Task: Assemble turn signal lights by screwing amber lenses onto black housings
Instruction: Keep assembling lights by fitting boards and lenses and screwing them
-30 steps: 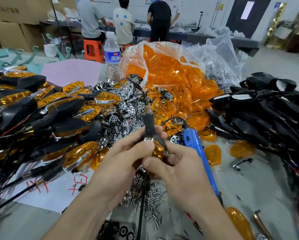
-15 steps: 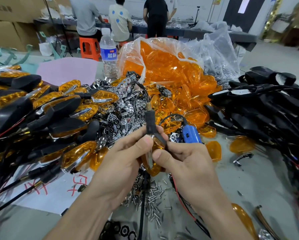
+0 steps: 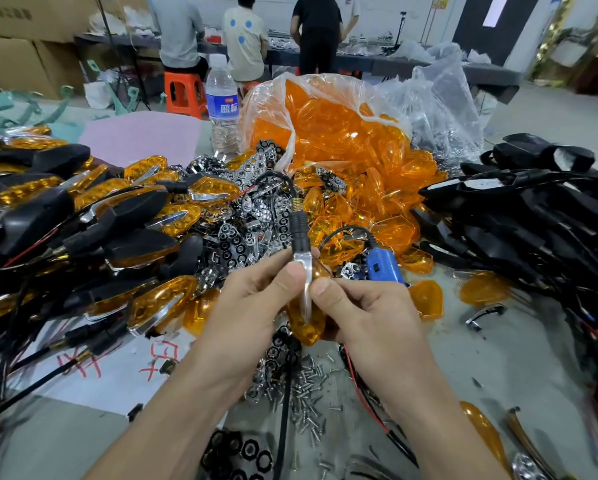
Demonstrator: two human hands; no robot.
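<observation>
A turn signal light (image 3: 308,306) with an amber lens, a chrome strip and a black stem stands upright between my hands at the table's middle. My left hand (image 3: 252,313) grips its left side, thumb against the chrome strip. My right hand (image 3: 366,317) pinches its right side with the thumb on the lens. A blue electric screwdriver (image 3: 382,265) lies just behind my right hand; I cannot tell whether that hand touches it. Small screws (image 3: 311,382) are scattered on the table below the light.
Assembled lights (image 3: 93,237) are heaped on the left, black housings with cables (image 3: 519,220) on the right. A clear bag of amber lenses (image 3: 342,133) and chrome reflectors (image 3: 242,233) fill the middle back. A water bottle (image 3: 223,102) stands behind. People work at a far table.
The light has turned so the chrome strip and amber lens face me. The blue screwdriver has dropped back behind my right hand.
</observation>
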